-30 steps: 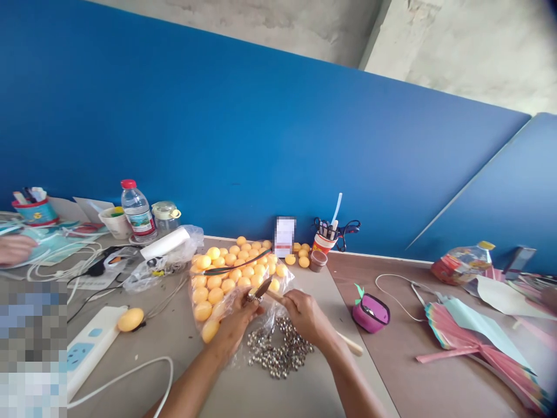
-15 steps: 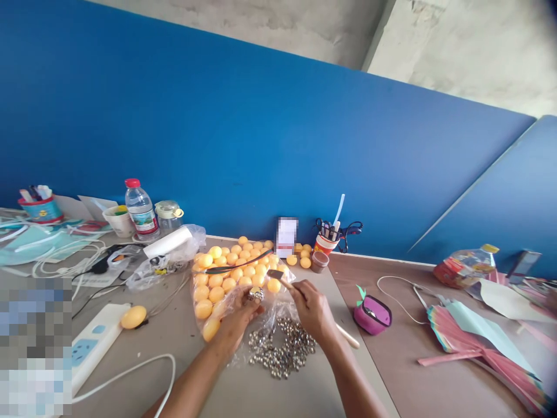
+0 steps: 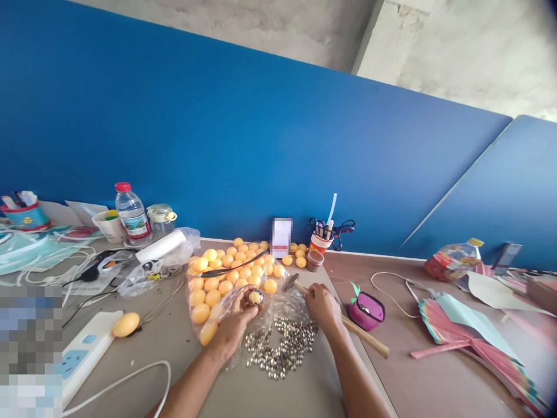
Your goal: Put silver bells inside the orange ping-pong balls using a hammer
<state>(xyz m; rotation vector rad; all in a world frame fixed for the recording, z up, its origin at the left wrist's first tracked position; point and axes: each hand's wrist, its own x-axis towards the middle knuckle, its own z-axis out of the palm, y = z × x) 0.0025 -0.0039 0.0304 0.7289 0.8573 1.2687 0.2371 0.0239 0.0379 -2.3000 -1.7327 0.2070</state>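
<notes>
My left hand [image 3: 235, 325] is closed round a yellow-orange ball with shiny metal bits [image 3: 255, 297], held above the edge of a clear plastic bag. Gripped in my right hand [image 3: 322, 306] is a hammer [image 3: 365, 337]; its dark head points left towards the ball, apart from it, and its wooden handle sticks out to the lower right. Below and between my hands lies a pile of small silvery studs [image 3: 281, 351] on clear plastic. Behind my left hand rests a clear bag of yellow-orange balls [image 3: 224, 286], with a dark strap [image 3: 235, 267] across it.
A phone [image 3: 281, 238] leans on the blue partition, beside loose balls, a small brown tub [image 3: 315, 260] and a cup of pens [image 3: 321, 241]. Right stand a purple pouch [image 3: 366, 312] and a pink fan [image 3: 474, 337]. Left are a power strip [image 3: 89, 348], cables and a bottle [image 3: 134, 215].
My right hand with the hammer has moved right and away from the ball, so the hammer head sits farther from my left hand. The view has shifted slightly.
</notes>
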